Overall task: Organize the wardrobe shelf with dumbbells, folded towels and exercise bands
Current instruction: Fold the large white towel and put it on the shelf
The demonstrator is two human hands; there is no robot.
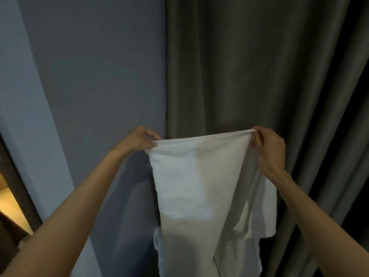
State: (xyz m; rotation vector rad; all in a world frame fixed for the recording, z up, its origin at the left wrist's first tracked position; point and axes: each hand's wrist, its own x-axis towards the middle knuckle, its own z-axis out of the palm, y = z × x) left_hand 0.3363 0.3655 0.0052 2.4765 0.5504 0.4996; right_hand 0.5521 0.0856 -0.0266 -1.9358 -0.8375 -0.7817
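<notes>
Count: one white towel (191, 176), two hands. Left hand (139, 138) pinches the towel's top left corner, right hand (269, 148) pinches the top right corner, both arms outstretched. Towel held up in the air, top edge pulled taut between the hands, rest hanging down in loose folds, doubled over on the right side. Behind: blue-grey wall (95, 76) on the left, dark grey curtain (259, 66) on the right. Warm-lit wooden surface (10, 204) at far left edge, unclear what it is.

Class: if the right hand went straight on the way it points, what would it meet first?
Most likely the dark curtain directly behind it. The right hand, pinching the top corner of the white towel, points at those folds, though depth is unclear.
</notes>
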